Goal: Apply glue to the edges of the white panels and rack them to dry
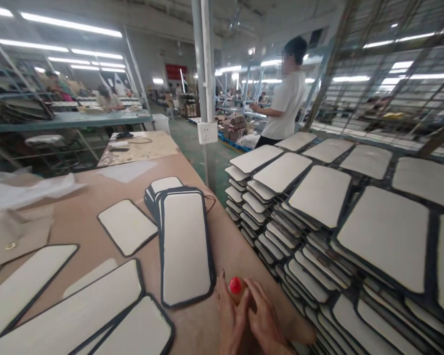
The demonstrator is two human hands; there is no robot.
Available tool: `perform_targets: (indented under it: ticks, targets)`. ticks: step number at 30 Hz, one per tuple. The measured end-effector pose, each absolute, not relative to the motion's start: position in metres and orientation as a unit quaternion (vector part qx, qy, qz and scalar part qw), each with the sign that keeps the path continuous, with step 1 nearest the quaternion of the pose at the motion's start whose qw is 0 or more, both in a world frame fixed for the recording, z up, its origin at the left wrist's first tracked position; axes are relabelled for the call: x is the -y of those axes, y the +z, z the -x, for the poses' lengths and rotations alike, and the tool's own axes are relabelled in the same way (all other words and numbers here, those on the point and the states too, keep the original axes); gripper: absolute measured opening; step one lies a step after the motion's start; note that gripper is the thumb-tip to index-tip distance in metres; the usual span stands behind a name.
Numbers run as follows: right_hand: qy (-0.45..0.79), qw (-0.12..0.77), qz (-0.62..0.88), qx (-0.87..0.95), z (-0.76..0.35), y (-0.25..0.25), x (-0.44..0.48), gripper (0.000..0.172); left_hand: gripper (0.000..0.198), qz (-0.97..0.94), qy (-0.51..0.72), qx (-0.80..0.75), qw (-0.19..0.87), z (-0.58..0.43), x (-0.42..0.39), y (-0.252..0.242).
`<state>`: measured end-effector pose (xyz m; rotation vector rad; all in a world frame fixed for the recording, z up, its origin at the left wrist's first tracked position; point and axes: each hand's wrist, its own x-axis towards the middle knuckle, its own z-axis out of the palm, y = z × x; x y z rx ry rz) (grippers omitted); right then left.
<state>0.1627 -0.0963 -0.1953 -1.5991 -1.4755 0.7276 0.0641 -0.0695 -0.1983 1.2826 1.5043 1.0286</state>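
My left hand (227, 310) and my right hand (261, 313) come together near the right edge of the table, closed around a small bottle with a pointed red cap (235, 285). The cap stands up between my fingers; most of the bottle's body is hidden by them. Just left of my hands lies a stack of cream panels with dark edges (186, 246), long and round-cornered. A shorter cream panel (128, 226) rests flat beyond it, and larger dark-edged panels (96, 303) overlap at the lower left.
Tall stacks of dark-edged panels (387, 236) stand close along the table's right side. A pole with a socket box (207, 133) rises past the table edge. Clear plastic sheeting (29, 190) lies at left. A person in a white shirt (284, 101) stands behind the stacks.
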Motion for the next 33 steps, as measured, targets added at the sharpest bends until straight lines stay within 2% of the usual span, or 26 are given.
perform_targets:
  ticks: [4,10,18,25,33]
  targets:
    - [0.268,0.43,0.63,0.588,-0.168,-0.201,0.093,0.044,0.08,-0.57,0.382,-0.614,0.39,-0.064,0.066,-0.194]
    - [0.255,0.453,0.64,0.566,-0.168,-0.213,0.094,0.044,0.081,-0.602,0.346,-0.597,0.402,-0.055,0.066,-0.193]
    - [0.266,0.47,0.637,0.551,-0.163,-0.219,0.094,0.05,0.119,-0.505,0.373,-0.452,0.634,-0.046,0.056,-0.177]
    - [0.307,0.46,0.611,0.566,-0.182,-0.203,0.09,0.046,0.148,-0.39,0.384,-0.339,0.765,-0.045,0.069,-0.174]
    - [0.346,0.449,0.555,0.608,-0.183,-0.182,0.085,0.049,0.129,-0.43,0.412,-0.397,0.699,-0.028,0.081,-0.174]
